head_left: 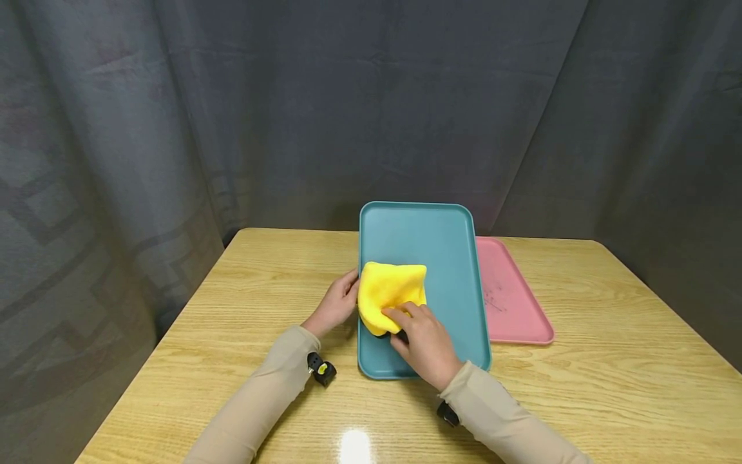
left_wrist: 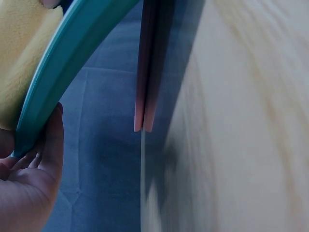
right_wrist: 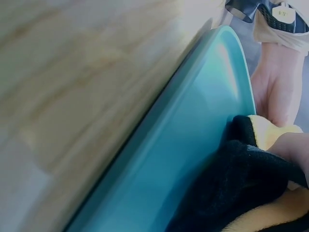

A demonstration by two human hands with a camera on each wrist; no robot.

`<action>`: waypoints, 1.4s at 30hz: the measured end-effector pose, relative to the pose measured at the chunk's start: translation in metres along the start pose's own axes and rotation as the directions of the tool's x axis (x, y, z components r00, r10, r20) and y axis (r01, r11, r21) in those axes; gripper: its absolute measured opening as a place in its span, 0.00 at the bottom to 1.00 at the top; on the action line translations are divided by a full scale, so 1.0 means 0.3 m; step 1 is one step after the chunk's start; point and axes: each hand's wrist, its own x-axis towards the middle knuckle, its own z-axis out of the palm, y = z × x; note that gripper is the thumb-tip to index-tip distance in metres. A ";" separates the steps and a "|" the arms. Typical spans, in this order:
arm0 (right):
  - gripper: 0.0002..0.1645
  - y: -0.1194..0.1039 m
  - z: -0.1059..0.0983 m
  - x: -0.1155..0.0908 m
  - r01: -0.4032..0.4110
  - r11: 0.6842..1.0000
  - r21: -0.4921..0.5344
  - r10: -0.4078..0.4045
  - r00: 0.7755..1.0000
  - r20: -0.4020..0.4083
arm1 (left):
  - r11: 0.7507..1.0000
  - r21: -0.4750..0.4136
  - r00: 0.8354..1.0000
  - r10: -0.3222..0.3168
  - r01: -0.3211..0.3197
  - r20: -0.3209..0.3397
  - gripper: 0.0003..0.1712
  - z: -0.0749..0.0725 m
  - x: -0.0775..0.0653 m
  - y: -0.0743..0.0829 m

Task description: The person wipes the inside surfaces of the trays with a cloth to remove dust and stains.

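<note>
A teal rectangular tray point(head_left: 417, 232) is raised off the wooden table, its inner face toward the head camera. My left hand point(head_left: 338, 301) grips its left edge; in the left wrist view, the fingers point(left_wrist: 52, 145) lie against the tray's underside. A yellow cloth point(head_left: 388, 287) with a black other side lies bunched against the tray's left half. My right hand point(head_left: 426, 341) pinches the cloth near its lower edge, over the tray. The black side of the cloth point(right_wrist: 227, 179) shows in the right wrist view, pressed close to the tray's surface.
A pink tray point(head_left: 516, 309) with dark marks on its face lies on the wooden table point(head_left: 608, 361), partly hidden behind the teal one. Dark grey curtains point(head_left: 371, 116) hang behind the table and along both sides.
</note>
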 end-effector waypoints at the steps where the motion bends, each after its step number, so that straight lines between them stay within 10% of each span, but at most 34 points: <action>1: 0.24 0.002 -0.001 0.000 -0.002 1.000 -0.001 0.002 1.000 0.001 | 1.000 -0.008 1.000 -0.007 0.007 0.002 0.25 0.000 -0.001 0.002; 42: 0.26 0.136 -0.076 -0.070 -0.121 0.991 -0.054 0.120 0.993 -0.010 | 1.000 0.024 0.999 -0.020 0.020 0.026 0.26 -0.010 -0.005 -0.004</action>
